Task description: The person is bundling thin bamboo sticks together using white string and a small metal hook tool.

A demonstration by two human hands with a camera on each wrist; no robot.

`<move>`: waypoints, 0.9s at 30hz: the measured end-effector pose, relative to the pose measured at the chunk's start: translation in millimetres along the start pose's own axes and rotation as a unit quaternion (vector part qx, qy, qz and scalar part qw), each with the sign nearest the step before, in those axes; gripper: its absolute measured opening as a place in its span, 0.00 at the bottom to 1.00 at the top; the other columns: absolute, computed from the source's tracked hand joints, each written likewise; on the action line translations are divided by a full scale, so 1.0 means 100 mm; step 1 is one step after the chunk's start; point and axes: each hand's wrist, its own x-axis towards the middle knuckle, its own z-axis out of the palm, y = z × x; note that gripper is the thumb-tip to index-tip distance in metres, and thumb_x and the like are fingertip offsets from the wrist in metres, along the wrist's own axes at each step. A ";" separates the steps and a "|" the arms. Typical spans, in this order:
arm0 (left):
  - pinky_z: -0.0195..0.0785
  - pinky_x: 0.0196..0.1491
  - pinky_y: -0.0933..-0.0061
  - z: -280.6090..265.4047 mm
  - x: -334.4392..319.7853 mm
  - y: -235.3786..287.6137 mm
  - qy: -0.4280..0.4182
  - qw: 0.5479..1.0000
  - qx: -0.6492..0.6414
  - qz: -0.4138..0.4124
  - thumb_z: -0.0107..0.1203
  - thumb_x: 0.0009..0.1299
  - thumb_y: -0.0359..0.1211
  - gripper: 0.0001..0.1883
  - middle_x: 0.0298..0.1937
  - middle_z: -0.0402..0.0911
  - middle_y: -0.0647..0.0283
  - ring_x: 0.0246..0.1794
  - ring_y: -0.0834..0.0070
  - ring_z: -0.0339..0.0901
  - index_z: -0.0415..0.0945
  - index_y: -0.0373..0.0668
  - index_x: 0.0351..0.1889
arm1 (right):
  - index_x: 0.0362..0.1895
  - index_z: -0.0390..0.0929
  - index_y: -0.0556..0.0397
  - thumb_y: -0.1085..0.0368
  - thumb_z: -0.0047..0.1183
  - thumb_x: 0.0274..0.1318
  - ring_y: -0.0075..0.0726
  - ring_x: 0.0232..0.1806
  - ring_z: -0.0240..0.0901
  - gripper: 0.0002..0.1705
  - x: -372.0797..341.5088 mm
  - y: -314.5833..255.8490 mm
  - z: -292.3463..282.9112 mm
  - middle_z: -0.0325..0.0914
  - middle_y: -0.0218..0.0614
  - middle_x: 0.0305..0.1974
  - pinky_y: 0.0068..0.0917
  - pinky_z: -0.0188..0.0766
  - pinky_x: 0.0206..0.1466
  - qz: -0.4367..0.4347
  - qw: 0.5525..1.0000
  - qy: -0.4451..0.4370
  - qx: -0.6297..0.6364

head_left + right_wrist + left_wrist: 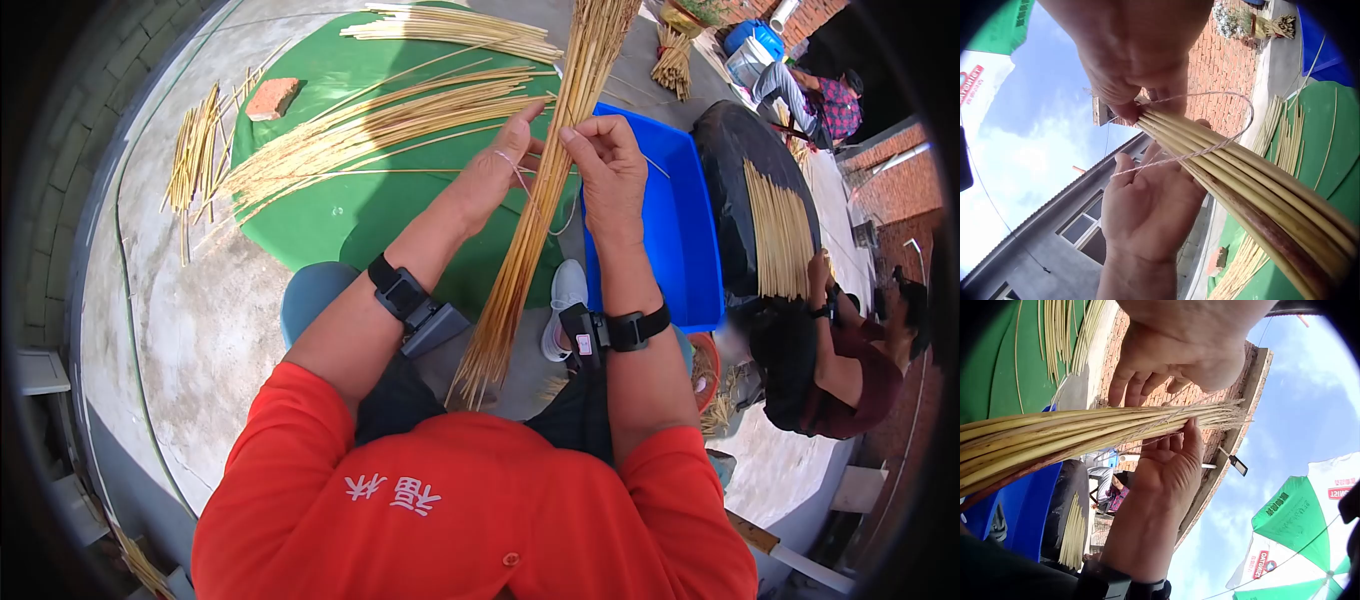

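Straw-coloured stalks gathered in a bundle (520, 262) slant between a person's hands over the right edge of a green cloth (300, 232). The right hand (612, 175) pinches the bundle; the left hand (490, 180) lies loosely spread beside it, twine (1229, 92) crossing its thumb. Beside that edge stands a blue tub (655, 245). Contents of an orange basin (714, 362) are too small to identify; a flowerpot (682, 18) holds a leafy plant (708, 9).

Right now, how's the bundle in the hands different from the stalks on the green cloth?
The bundle is held up, while the stalks lie on the cloth. The bundle is gathered close together; the stalks are spread loosely. String crosses the bundle, but I see none on the stalks. Both are long, thin and yellowish.
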 end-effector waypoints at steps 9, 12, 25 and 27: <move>0.70 0.46 0.70 -0.20 -0.10 0.20 -0.039 0.973 -0.226 0.035 0.30 0.75 0.47 0.28 0.43 0.76 0.53 0.36 0.71 0.76 0.64 0.29 0.55 | 0.30 0.68 0.54 0.74 0.56 0.51 0.14 0.29 0.69 0.08 0.09 0.02 -0.15 0.73 0.26 0.28 0.14 0.65 0.32 -0.083 0.991 0.106 -0.012; 0.71 0.36 0.75 -0.16 -0.15 0.24 0.000 0.983 -0.179 -0.028 0.38 0.74 0.43 0.23 0.39 0.77 0.54 0.28 0.77 0.74 0.66 0.32 0.54 | 0.30 0.68 0.55 0.75 0.56 0.51 0.14 0.29 0.69 0.08 0.07 0.01 -0.13 0.73 0.26 0.28 0.14 0.65 0.32 -0.087 0.990 0.109 -0.008; 0.47 0.21 0.81 0.09 -0.19 0.32 0.095 0.954 0.275 0.072 0.61 0.59 0.33 0.07 0.14 0.60 0.77 0.17 0.88 0.53 0.79 0.40 0.31 | 0.31 0.68 0.55 0.75 0.56 0.51 0.13 0.29 0.67 0.08 -0.02 -0.19 -0.03 0.71 0.25 0.29 0.12 0.64 0.31 -0.106 0.991 0.073 -0.035; 0.47 0.21 0.82 0.10 -0.20 0.31 0.099 0.945 0.302 0.079 0.60 0.59 0.32 0.06 0.13 0.59 0.77 0.17 0.89 0.54 0.79 0.40 0.31 | 0.31 0.68 0.55 0.75 0.56 0.51 0.13 0.29 0.67 0.08 -0.04 -0.18 -0.04 0.71 0.25 0.29 0.12 0.64 0.31 -0.106 0.991 0.077 -0.039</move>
